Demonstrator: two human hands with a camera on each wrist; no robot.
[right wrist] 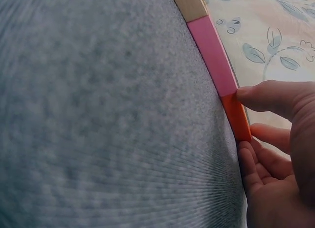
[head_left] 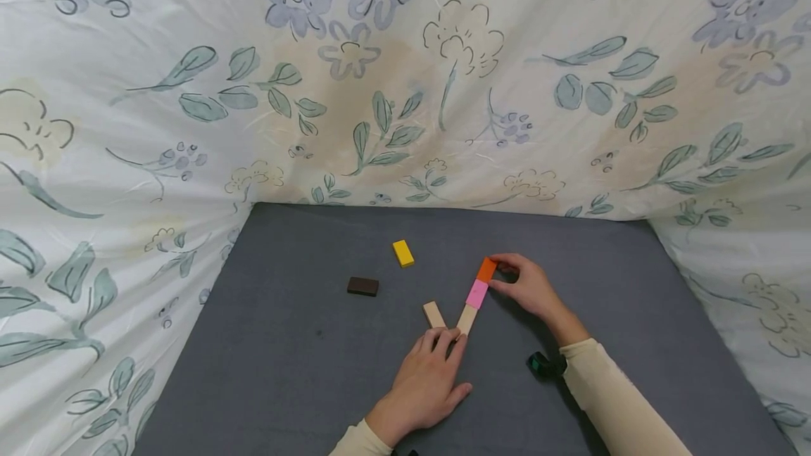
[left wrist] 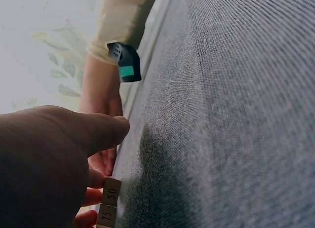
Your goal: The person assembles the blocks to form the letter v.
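A row of flat blocks runs slantwise on the grey cloth: a plain wooden block [head_left: 467,319], a pink block [head_left: 477,294] and an orange block [head_left: 486,269] at the far end. My right hand [head_left: 529,292] pinches the orange block. Its thumb [right wrist: 263,101] lies where pink meets orange, with a finger at the far end. Another wooden block [head_left: 434,314] slants the other way, forming a V with the row. My left hand [head_left: 424,385] rests its outstretched fingertips at the V's near end, hiding part of it. Block ends marked 50 [left wrist: 111,190] and 75 [left wrist: 106,215] show beside its fingers.
A yellow block [head_left: 403,253] and a dark brown block [head_left: 363,286] lie apart on the grey cloth [head_left: 279,371], left of the row. Flowered fabric [head_left: 405,90] hangs behind and at the sides. A black wrist device [head_left: 545,366] sits by my right sleeve.
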